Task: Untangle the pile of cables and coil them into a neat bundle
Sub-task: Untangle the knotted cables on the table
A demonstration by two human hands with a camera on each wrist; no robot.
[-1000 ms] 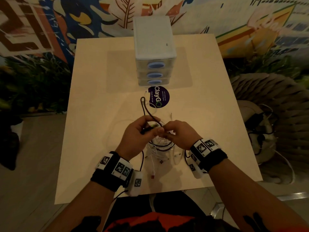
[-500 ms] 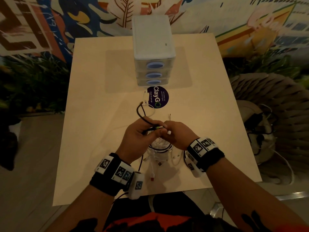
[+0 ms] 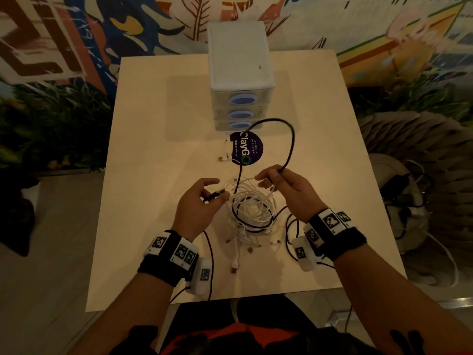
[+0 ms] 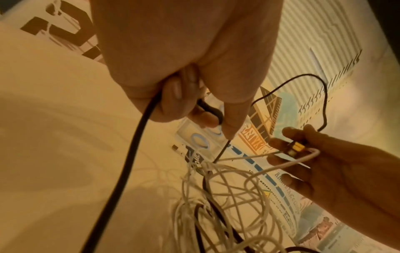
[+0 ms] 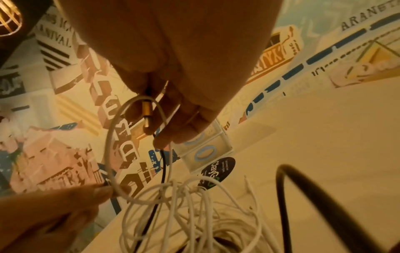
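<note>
Cables [image 3: 252,210] sit in a loose white-and-dark tangle on a pale table [image 3: 153,149], between a person's two raised hands. On the right, the right hand [image 3: 289,190] pinches a black cable [image 3: 290,147] that arches up and away from the fingers in a tall loop in front of a small white drawer unit [image 3: 240,73] before dropping back into the pile; the right wrist view shows the same fingers also closed around a brass-coloured plug [image 5: 147,114], with a loop of white cable [image 5: 112,154] hanging round it. Opposite, the left hand [image 3: 198,206] grips a dark connector with a green-yellow tip [image 3: 216,193] between thumb and fingers, just beside the left edge of the tangle; in the left wrist view a thick black lead [image 4: 129,154] runs down out of that fist. Several loose plug ends [image 3: 234,267] trail from the heap toward the near edge of the table. A round purple sticker reading "ClayGo" [image 3: 249,149] lies on the tabletop just in front of the drawer unit, partly crossed by the black cable. Both wrists carry black bands with printed square markers [image 3: 176,248]. A colourful mural [image 3: 76,34] fills the wall behind the table.
</note>
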